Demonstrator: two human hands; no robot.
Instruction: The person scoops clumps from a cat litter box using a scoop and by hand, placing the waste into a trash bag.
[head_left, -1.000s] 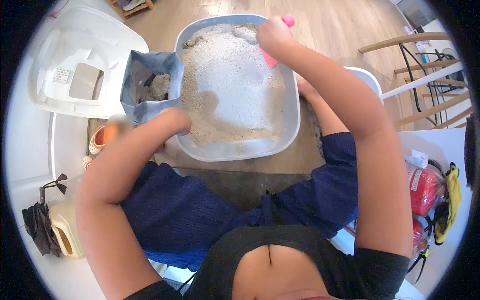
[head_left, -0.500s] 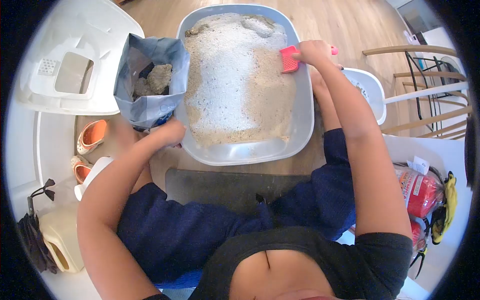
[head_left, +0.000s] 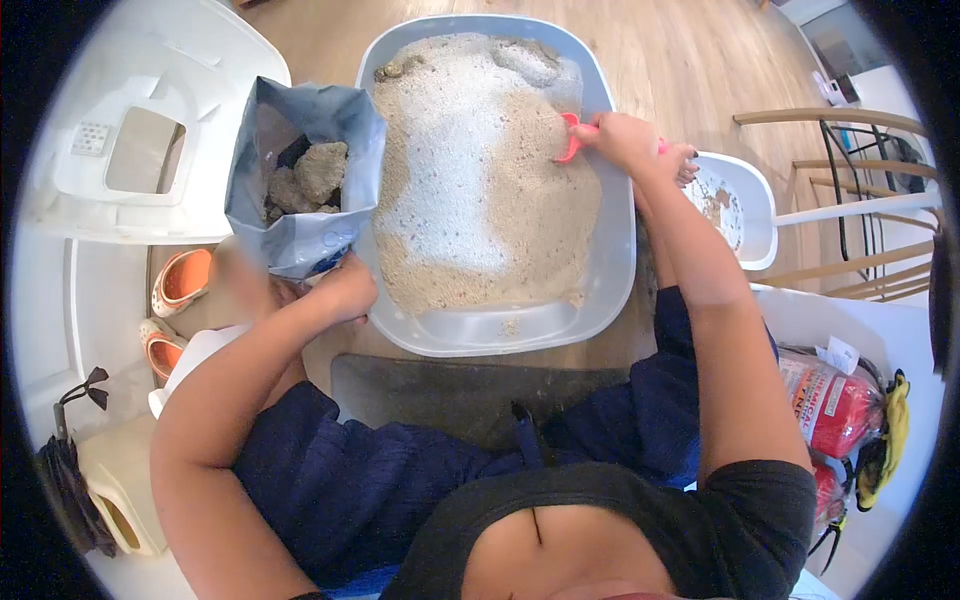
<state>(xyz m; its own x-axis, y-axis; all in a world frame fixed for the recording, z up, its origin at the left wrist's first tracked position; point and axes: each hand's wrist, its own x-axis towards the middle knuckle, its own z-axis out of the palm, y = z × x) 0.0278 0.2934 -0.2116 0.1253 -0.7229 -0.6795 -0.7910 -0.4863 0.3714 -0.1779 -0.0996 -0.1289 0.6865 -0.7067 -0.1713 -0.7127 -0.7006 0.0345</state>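
My right hand (head_left: 622, 143) is closed around the handle of a pink litter scoop (head_left: 569, 140). The scoop is tilted edge-on over the right part of the litter, by the box wall. Pale sandy litter (head_left: 450, 180) fills the grey litter box (head_left: 480, 332), with darker clumps (head_left: 525, 62) at its far end. My left hand (head_left: 347, 288) grips the near lower side of a grey-blue bag (head_left: 350, 135), just left of the box. The bag's mouth gapes upward, and several grey-brown litter clumps (head_left: 310, 178) lie inside.
A white litter box hood (head_left: 60, 180) is at the far left, above orange-lined clogs (head_left: 185, 280). On the right are a white dustpan (head_left: 755, 205) with debris, wooden chair rails (head_left: 840, 120) and red bottles (head_left: 840, 410). A dark mat (head_left: 450, 390) lies before the box.
My right hand has turned the scoop from face-up to edge-on and moved it slightly nearer. The left hand keeps its hold on the bag. The whole view has shifted a little.
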